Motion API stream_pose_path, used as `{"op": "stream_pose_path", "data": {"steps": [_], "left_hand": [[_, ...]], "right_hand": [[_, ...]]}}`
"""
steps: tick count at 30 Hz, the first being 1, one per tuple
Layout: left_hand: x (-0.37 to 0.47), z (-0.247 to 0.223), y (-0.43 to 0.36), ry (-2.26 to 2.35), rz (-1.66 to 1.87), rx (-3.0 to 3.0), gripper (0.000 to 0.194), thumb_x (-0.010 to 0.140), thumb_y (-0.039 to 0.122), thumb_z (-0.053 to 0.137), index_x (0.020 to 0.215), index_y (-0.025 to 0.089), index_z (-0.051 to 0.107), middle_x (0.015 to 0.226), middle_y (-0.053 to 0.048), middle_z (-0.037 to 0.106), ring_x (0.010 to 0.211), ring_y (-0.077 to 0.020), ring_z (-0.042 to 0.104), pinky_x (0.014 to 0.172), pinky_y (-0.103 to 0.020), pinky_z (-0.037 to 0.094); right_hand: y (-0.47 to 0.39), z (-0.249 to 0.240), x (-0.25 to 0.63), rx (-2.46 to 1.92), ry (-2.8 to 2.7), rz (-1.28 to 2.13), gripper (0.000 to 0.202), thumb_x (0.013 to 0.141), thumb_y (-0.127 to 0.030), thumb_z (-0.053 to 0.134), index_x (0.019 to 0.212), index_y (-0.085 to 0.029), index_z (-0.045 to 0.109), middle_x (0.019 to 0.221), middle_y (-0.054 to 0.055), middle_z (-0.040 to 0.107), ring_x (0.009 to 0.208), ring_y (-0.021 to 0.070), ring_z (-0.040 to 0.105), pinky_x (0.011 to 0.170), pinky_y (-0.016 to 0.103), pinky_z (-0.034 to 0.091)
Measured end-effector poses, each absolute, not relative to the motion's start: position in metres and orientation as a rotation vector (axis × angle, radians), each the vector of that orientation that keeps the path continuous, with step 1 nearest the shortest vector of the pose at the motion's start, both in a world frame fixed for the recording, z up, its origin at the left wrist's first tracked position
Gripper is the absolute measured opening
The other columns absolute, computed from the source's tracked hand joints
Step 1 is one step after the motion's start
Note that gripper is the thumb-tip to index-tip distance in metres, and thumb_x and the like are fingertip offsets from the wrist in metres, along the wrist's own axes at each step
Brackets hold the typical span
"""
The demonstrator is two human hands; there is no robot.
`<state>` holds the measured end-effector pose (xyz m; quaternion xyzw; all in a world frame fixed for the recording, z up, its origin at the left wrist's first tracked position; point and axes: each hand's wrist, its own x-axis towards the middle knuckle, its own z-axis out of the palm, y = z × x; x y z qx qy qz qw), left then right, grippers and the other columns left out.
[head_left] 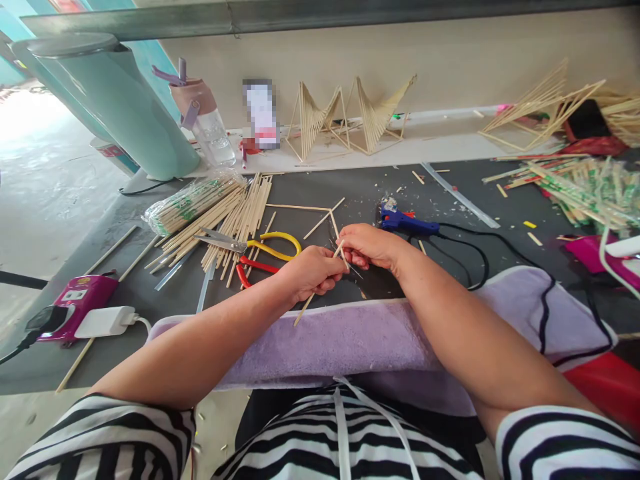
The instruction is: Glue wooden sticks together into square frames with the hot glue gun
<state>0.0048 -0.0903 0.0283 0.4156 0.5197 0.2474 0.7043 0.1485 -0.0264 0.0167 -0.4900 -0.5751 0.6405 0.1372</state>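
Both hands meet over the near edge of the dark table. My left hand is closed around a thin wooden stick that slants down toward the purple towel. Just right of it, my right hand pinches the joined sticks where they come together; its fingertips partly hide the joint. More sticks of this piece reach away to the upper left. Scissors with yellow and red handles lie left of my hands, on a pile of loose sticks. A blue glue gun rests to the right.
A purple towel covers the near edge. Stick models stand along the wall, beside a bottle and a green jug. A power strip sits at left, wrapped sticks at right. Black cables run right.
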Motion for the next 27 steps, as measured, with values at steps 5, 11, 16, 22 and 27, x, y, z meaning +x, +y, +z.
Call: {"op": "stream_pose_path", "data": {"steps": [5,11,16,22,27], "left_hand": [[0.008,0.028,-0.090,1.215,0.547,0.907,0.016,0.072,0.015,0.058,0.060,0.017,0.047,0.047,0.007,0.043,0.030,-0.0026,0.028,0.032,-0.018,0.011],[0.008,0.030,-0.089,1.256,0.488,0.924,0.016,0.074,0.015,0.054,0.060,0.017,0.047,0.044,0.008,0.039,0.030,-0.0030,0.027,0.031,-0.018,0.013],[0.006,0.025,-0.087,1.215,0.501,0.922,0.010,0.073,0.015,0.052,0.063,0.016,0.050,0.048,0.007,0.043,0.030,-0.0029,0.028,0.031,-0.018,0.014],[0.001,0.026,-0.084,1.139,0.434,0.922,0.017,0.075,0.017,0.057,0.060,0.015,0.051,0.046,0.005,0.044,0.030,-0.0035,0.029,0.031,-0.019,0.015],[-0.005,0.029,-0.083,1.049,0.458,0.912,0.009,0.078,0.019,0.061,0.071,0.013,0.059,0.056,0.001,0.056,0.034,-0.0022,0.033,0.033,-0.017,0.015]], "right_hand": [[-0.026,0.015,0.148,-1.430,-1.674,1.841,0.021,0.084,-0.013,0.044,0.064,-0.018,0.047,0.042,-0.004,0.048,0.029,0.0063,0.037,0.028,0.019,0.030],[-0.026,0.014,0.149,-1.454,-1.677,1.836,0.018,0.083,-0.012,0.044,0.066,-0.018,0.047,0.043,-0.005,0.049,0.030,0.0060,0.038,0.029,0.018,0.029],[-0.028,0.015,0.148,-1.462,-1.676,1.834,0.015,0.080,-0.012,0.046,0.067,-0.018,0.047,0.043,-0.006,0.048,0.030,0.0059,0.038,0.030,0.018,0.029],[-0.027,0.017,0.148,-1.472,-1.678,1.839,0.017,0.081,-0.011,0.045,0.065,-0.018,0.047,0.043,-0.005,0.049,0.030,0.0058,0.037,0.030,0.018,0.029],[-0.024,0.016,0.151,-1.430,-1.677,1.852,0.017,0.082,-0.012,0.046,0.066,-0.018,0.047,0.044,-0.005,0.050,0.030,0.0064,0.038,0.030,0.018,0.030]]}}
